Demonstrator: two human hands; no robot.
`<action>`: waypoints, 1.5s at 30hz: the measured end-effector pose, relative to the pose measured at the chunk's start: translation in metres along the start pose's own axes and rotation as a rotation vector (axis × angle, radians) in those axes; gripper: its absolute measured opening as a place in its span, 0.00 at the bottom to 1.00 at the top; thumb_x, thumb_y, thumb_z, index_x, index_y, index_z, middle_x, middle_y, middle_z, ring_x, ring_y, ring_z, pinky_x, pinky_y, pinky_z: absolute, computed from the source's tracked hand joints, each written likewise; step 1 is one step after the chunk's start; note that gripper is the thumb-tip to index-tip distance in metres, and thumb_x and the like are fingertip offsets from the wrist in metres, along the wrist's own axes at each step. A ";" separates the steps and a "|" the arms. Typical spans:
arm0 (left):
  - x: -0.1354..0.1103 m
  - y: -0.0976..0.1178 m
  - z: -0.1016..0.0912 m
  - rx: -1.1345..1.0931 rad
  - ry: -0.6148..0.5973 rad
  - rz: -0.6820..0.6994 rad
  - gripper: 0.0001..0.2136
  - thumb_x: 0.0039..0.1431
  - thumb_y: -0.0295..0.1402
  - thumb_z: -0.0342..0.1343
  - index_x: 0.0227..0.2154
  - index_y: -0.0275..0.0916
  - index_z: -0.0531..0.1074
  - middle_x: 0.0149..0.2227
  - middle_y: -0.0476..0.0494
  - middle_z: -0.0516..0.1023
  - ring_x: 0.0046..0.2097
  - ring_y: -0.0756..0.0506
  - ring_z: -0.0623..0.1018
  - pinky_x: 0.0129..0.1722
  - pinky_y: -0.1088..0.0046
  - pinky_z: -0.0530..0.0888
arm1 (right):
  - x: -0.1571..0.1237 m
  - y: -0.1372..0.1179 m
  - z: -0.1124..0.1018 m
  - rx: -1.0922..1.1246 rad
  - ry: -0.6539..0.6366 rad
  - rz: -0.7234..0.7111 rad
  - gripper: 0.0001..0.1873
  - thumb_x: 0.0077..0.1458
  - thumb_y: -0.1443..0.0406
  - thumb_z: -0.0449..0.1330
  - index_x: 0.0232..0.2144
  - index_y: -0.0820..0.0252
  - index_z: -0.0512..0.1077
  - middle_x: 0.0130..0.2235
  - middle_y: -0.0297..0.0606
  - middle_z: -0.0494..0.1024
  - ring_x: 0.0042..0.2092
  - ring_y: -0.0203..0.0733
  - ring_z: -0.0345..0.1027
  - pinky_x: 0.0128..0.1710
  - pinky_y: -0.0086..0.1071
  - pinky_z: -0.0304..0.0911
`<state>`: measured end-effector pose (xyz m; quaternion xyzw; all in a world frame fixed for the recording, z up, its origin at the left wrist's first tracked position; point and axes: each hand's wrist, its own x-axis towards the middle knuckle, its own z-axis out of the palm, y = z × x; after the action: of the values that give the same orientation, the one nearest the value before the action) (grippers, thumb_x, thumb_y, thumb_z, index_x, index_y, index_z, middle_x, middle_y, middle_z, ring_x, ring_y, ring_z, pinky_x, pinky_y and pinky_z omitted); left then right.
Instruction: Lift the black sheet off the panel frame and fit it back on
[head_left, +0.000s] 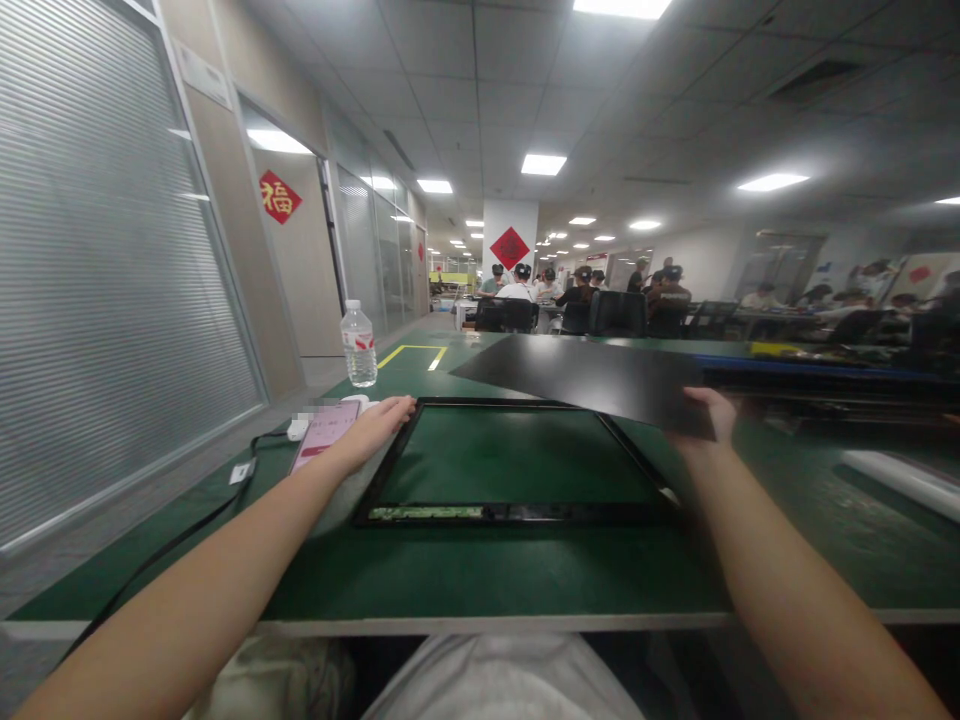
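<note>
A thin black rectangular frame (517,513) lies flat on the green table, with the table top showing through its opening. A pale strip and what looks like a circuard board show along its near side. My left hand (391,412) is closed at the frame's far left corner, fingertips against the rim. In my right hand (712,412) is a flat, dark rectangular sheet (577,370), pinched by its near right corner. That sheet is raised and tilted above the far right part of the frame, hiding some of the table behind it.
Left of the frame are a phone (328,432), a black cable (180,530) and a water bottle (359,345). Yellow tape (409,349) marks the table's far left. At right lie a white roll (900,480) and long dark panels (825,385). People sit at tables farther back.
</note>
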<state>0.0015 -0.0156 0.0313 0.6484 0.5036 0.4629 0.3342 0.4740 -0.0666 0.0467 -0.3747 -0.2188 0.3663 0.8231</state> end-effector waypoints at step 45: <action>-0.010 0.011 0.000 -0.386 -0.005 0.059 0.23 0.39 0.35 0.68 0.40 0.43 0.66 0.36 0.50 0.82 0.43 0.40 0.81 0.46 0.60 0.77 | -0.027 0.023 0.009 -0.288 -0.490 0.149 0.23 0.42 0.76 0.65 0.42 0.54 0.74 0.39 0.34 0.82 0.41 0.43 0.77 0.46 0.40 0.71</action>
<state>0.0046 -0.0278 0.0390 0.5881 0.3854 0.5589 0.4396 0.4412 -0.0732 0.0320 -0.4030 -0.4326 0.4705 0.6550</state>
